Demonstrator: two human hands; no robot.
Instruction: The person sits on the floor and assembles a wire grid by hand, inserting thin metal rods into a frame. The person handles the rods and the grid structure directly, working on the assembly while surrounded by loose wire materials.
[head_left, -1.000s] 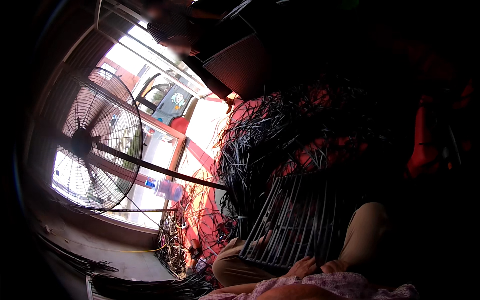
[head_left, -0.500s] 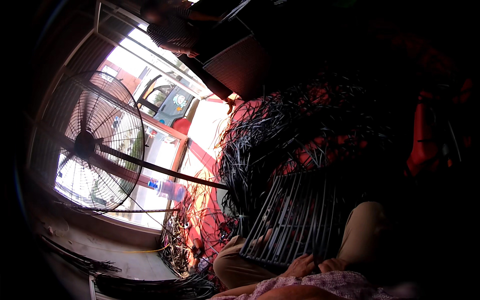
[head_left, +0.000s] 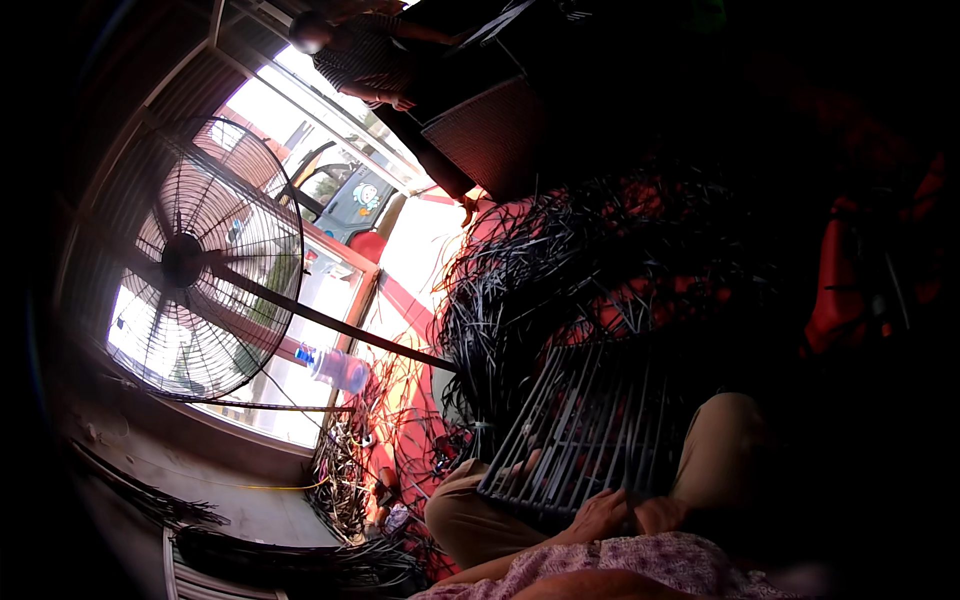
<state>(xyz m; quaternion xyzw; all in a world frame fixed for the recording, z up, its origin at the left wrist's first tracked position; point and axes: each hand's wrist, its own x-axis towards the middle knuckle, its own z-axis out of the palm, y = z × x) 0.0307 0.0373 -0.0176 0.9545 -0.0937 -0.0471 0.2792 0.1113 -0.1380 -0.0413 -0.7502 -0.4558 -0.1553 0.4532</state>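
Across my lap lies a frame [head_left: 585, 430] strung with several lengthwise dark grey strips, its far end rising away from me. At its near edge my left hand [head_left: 600, 515] has its fingers bent and pressed together. Close beside it, my right hand [head_left: 660, 513] is also closed, its fingertips turned toward the left hand. Whatever lies between the fingers is too dark and small to name. Both hands touch or nearly touch the near bar of the frame.
A big heap of loose black strips [head_left: 510, 290] covers the red floor beyond the frame. At left stands a large caged fan [head_left: 182, 260] on a pole. A clear plastic bottle [head_left: 340, 371] lies near the doorway. Another person [head_left: 365, 60] stands by a woven panel [head_left: 485, 135].
The view has shifted slightly. My hands stay at the frame's near edge, with the left hand's fingers a little higher and closer to the strips.
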